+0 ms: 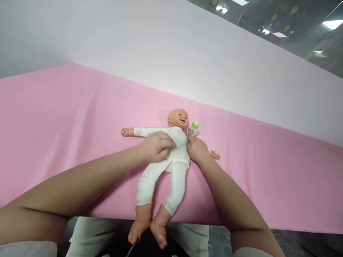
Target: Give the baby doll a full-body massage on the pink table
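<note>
A baby doll (179, 151) lies on its back on the pink-covered table, with a white cloth body and a bare plastic head, hands and feet. My left hand (157, 146) is over its torso, fingers loosely bent and slightly blurred, with a gap between thumb and fingers. At the side of the doll's chest, my right hand (197, 147) has its fingers curled against the cloth by the shoulder. It covers most of the doll's arm on that side. Beside the doll's head is a small white bottle with a green cap (193, 127), just above my right hand.
The pink cloth (64, 114) covers the table up to a white wall (166, 46). The doll's feet (159, 230) hang over the front edge, above my light trousers (93, 235). A glass panel (281, 28) reflecting ceiling lights is at the upper right.
</note>
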`<state>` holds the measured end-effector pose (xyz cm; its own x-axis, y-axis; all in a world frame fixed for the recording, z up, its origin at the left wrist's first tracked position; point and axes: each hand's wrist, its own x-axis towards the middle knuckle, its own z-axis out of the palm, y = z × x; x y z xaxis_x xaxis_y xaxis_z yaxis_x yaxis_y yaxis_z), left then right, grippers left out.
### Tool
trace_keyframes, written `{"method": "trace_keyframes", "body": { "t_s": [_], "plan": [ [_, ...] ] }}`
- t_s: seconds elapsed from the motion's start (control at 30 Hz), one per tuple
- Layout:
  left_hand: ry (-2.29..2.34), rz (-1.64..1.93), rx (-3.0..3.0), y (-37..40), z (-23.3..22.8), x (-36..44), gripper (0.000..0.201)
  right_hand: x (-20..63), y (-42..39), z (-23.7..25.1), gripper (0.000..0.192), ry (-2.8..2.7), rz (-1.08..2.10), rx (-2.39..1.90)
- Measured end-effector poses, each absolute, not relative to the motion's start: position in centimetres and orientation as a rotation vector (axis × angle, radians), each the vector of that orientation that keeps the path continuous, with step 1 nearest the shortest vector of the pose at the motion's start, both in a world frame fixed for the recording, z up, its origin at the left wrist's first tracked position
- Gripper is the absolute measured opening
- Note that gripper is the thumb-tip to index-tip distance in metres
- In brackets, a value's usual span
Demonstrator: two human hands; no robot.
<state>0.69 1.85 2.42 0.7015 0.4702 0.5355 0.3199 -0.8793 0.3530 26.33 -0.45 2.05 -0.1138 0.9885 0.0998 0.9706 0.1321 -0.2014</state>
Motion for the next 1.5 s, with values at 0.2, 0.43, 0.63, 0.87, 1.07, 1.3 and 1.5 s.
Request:
{"method": "trace_keyframes", "body": {
  "t_s": [0.2,0.43,0.63,0.87,1.07,1.3,1.5],
  "plan": [
    [0.016,0.587,2.538,-3.6,4.4,2.5,0.043,26.4,-0.3,1.6,0.054,-2.19,0.057,-1.935],
    [0.298,0.474,2.735,-0.4,2.3,2.4,0.059,26.8,-0.1,1.9,0.049,-2.225,0.109,-1.878],
    [0.651,0.573,2.755,3.7,0.3,1.1,0.066,26.6,-0.3,2.1,0.052,-2.188,0.153,-1.877],
    [1.054,0.638,2.637,5.9,0.4,-0.1,0.065,26.7,-0.2,1.7,0.05,-2.168,0.154,-1.775],
    [1.288,0.623,2.548,6.8,0.4,-0.6,0.05,25.2,-2.2,1.5,0.046,-2.142,0.128,-1.3],
    [1.253,0.602,2.628,7.1,-0.2,-0.4,0.051,20.2,-8.6,3.5,0.057,-2.769,0.267,-0.503],
    [1.156,0.546,2.712,7.7,-0.5,-0.6,0.054,21.2,-6.1,2.2,0.066,-2.68,0.25,-0.877]
  ]
}}
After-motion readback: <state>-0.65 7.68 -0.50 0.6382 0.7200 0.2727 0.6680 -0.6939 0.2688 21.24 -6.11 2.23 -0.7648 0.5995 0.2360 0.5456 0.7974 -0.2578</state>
